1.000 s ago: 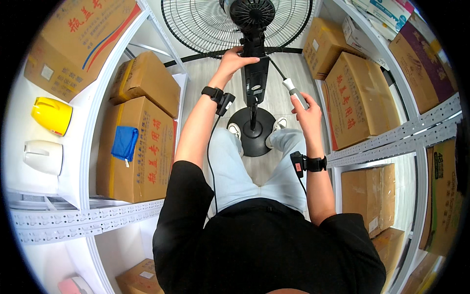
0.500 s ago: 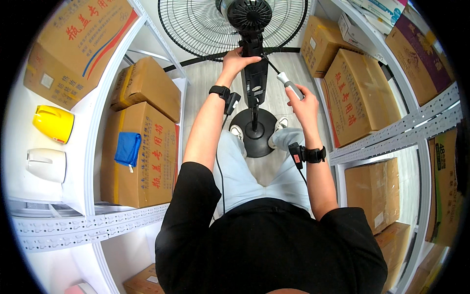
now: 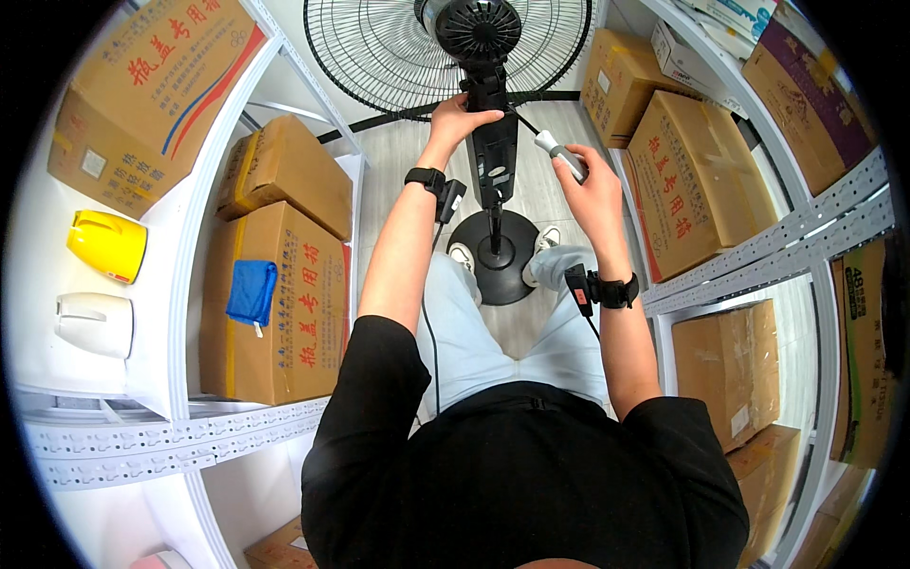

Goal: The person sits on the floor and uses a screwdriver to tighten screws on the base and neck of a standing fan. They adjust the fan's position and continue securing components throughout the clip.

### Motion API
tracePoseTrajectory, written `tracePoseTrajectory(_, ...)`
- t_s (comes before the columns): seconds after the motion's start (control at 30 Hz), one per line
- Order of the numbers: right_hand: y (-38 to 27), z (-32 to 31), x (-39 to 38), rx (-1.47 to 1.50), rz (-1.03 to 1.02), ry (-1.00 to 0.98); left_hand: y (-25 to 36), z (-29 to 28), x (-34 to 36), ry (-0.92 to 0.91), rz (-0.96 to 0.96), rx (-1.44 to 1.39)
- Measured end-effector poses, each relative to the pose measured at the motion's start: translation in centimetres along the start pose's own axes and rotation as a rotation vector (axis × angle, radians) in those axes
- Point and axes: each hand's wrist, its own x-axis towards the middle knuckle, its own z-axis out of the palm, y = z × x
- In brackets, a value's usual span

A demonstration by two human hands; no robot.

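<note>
A black pedestal fan (image 3: 496, 156) stands in front of me, its wire guard (image 3: 379, 57) at the far side and its round base (image 3: 495, 275) between my shoes. My left hand (image 3: 459, 121) is wrapped against the upper column just below the motor housing (image 3: 482, 30), thumb laid across it; the other fingers are partly hidden behind. In my right hand (image 3: 595, 188) is a screwdriver (image 3: 559, 155) with a grey and white handle. Its dark shaft slants up and left to the right side of the column. The column hides or blurs the tip's exact contact.
White metal shelves (image 3: 180, 313) run along both sides. Cardboard boxes (image 3: 275, 303) fill them left and right. A blue cloth (image 3: 251, 292) hangs on one left box. A yellow cup (image 3: 106, 245) and a white cup (image 3: 93, 324) sit on the left shelf.
My right hand has turned and shifted slightly right and down around the screwdriver handle. My left hand stays on the fan column. The whole view has shifted a little.
</note>
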Motion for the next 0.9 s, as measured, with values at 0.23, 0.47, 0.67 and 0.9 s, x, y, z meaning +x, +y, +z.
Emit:
tracePoseTrajectory(0.23,-0.4,0.7,-0.1,-0.06,-0.059,0.054,-0.2,-0.2,0.0,0.014,0.014,-0.001)
tracePoseTrajectory(0.47,1.0,1.4,0.2,0.017,0.192,-0.054,-0.3,0.2,-0.1,0.01,-0.007,-0.016)
tracePoseTrajectory(0.67,1.6,2.0,-0.2,0.058,0.095,-0.05,0.1,0.3,-0.2,0.0,-0.003,-0.024)
tracePoseTrajectory(0.9,1.2,1.4,1.3,0.262,0.454,-0.302,0.2,0.0,-0.4,0.011,-0.009,-0.03)
